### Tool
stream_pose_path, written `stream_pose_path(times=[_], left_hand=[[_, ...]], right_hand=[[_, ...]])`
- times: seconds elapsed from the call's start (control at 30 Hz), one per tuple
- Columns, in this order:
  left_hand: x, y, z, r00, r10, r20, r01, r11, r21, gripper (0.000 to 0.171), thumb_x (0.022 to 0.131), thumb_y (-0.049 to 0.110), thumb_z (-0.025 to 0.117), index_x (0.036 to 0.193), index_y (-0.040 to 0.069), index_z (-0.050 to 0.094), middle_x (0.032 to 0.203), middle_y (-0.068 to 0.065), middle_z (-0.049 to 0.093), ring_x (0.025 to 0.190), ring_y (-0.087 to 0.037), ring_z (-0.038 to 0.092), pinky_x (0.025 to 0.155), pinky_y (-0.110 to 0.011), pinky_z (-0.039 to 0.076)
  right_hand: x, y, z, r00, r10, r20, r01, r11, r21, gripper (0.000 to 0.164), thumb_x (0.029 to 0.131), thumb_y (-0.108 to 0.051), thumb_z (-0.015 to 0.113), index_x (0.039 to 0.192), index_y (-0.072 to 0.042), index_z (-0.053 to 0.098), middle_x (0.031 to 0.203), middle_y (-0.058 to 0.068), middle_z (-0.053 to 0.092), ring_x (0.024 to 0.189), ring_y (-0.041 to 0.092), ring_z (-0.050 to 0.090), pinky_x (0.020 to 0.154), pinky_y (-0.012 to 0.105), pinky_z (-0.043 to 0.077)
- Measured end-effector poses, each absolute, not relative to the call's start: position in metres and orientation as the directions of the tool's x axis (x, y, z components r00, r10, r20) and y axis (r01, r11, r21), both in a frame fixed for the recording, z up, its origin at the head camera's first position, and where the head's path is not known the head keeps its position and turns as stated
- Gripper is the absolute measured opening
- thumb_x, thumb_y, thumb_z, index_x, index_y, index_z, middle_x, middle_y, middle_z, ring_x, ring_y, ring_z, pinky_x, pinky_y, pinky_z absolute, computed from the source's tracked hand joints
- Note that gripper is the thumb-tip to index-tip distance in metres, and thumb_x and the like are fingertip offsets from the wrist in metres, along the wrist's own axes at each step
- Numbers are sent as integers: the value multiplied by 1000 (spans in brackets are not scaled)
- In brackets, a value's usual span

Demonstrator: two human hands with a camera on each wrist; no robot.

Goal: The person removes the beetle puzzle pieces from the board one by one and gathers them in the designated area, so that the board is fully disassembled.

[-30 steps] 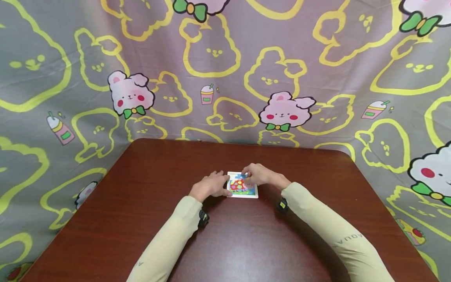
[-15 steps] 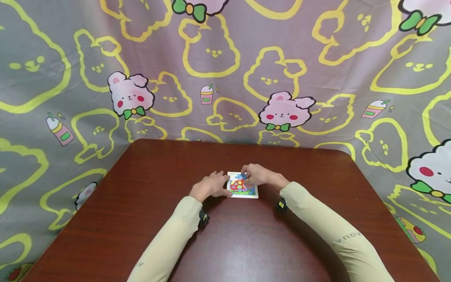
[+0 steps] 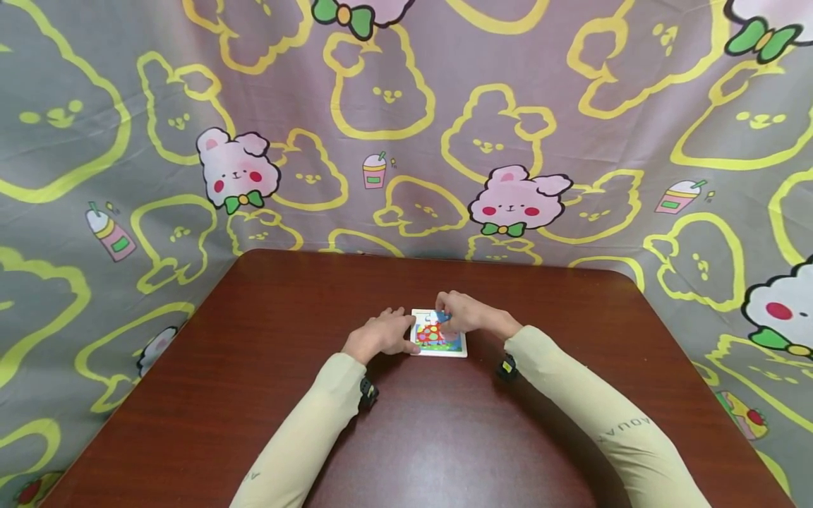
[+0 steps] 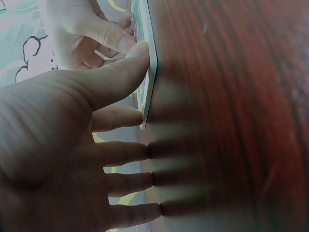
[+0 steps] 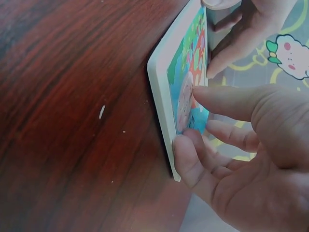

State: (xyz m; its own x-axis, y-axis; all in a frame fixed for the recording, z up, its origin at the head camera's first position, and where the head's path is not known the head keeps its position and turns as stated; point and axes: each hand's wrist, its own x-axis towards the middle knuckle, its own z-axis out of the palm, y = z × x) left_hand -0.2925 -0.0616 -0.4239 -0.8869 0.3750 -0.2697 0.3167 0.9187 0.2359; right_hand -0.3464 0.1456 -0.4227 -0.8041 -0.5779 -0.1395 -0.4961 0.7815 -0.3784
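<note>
A small jigsaw puzzle board in a white frame lies on the table, showing a red spotted bug on green and blue. My left hand steadies its left side. In the left wrist view the thumb presses the frame's edge, while the other fingers extend down to the tabletop. My right hand bends over the board's upper right, pinching a blue puzzle piece mostly hidden by its fingers. The right wrist view has the right thumb beside the pink face. A white gap shows near the top.
The brown wooden table extends around the board. A patterned cloth with rabbits and yellow outlines hangs behind and at the sides. Small white specks lie on the wood near the right hand.
The blue piece has shifted right under my right fingers, and a white gap now shows where blue was. My right hand has moved only slightly; the left stays put.
</note>
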Motion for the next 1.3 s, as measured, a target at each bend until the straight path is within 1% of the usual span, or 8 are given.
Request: stream_pose_path(times=[0.2,0.5,0.67,0.8,0.9,1.07,1.2,1.3], left_hand=[[-294,-62,-425,-886,376,-270,319,919,231,74,90,49,66,152,18,39,161,-15,27,150,-38,21,117,-57,27],[-292,-60,-422,-884,382,-269,320,914,249,72,90,47,67,150,18,41,161,-16,27,150,-38,21,118,-58,27],[-293,-61,-422,-886,379,-267,319,916,243,73,90,48,67,151,18,41,161,-16,27,150,-38,21,117,-57,27],[-294,-61,-422,-885,384,-262,325,914,243,74,90,48,67,151,17,40,161,-16,27,150,-38,21,117,-58,27],[-293,-61,-423,-883,389,-263,329,912,247,73,91,47,66,152,17,39,162,-16,26,150,-38,21,118,-58,26],[-292,-61,-424,-881,390,-269,330,913,241,73,90,48,67,151,17,40,161,-16,27,150,-38,21,117,-57,28],[-291,-62,-424,-881,388,-272,328,914,239,73,91,47,66,151,17,40,161,-16,26,150,-38,21,117,-56,28],[-291,-62,-423,-882,388,-268,331,914,236,73,91,48,66,151,18,40,161,-16,27,150,-38,21,117,-57,28]], right_hand=[[-348,144,-424,-807,-569,-157,-483,789,-379,31,88,-18,73,112,-7,57,100,9,58,87,19,53,71,29,47],[-350,144,-425,-819,-569,-76,-508,780,-366,25,85,-11,73,103,-8,56,91,7,61,82,18,57,72,31,48],[-351,143,-424,-813,-580,-53,-517,760,-393,19,87,-9,71,101,-8,58,93,8,64,83,18,59,73,33,51],[-352,142,-425,-803,-590,-79,-521,761,-387,15,91,-14,68,103,-8,63,89,5,64,77,15,56,69,28,47],[-351,141,-425,-801,-586,-126,-504,771,-389,15,93,-16,64,105,-7,66,86,3,63,72,13,54,64,26,44],[-351,140,-425,-780,-603,-168,-513,769,-381,16,94,-15,61,105,-6,69,87,2,65,74,12,55,66,24,45],[-351,139,-424,-769,-620,-157,-532,756,-381,16,96,-12,57,101,-6,71,86,2,65,74,13,55,67,25,45],[-353,139,-423,-765,-628,-146,-541,748,-385,19,96,-8,54,100,-5,72,81,2,62,70,13,52,66,25,43]])
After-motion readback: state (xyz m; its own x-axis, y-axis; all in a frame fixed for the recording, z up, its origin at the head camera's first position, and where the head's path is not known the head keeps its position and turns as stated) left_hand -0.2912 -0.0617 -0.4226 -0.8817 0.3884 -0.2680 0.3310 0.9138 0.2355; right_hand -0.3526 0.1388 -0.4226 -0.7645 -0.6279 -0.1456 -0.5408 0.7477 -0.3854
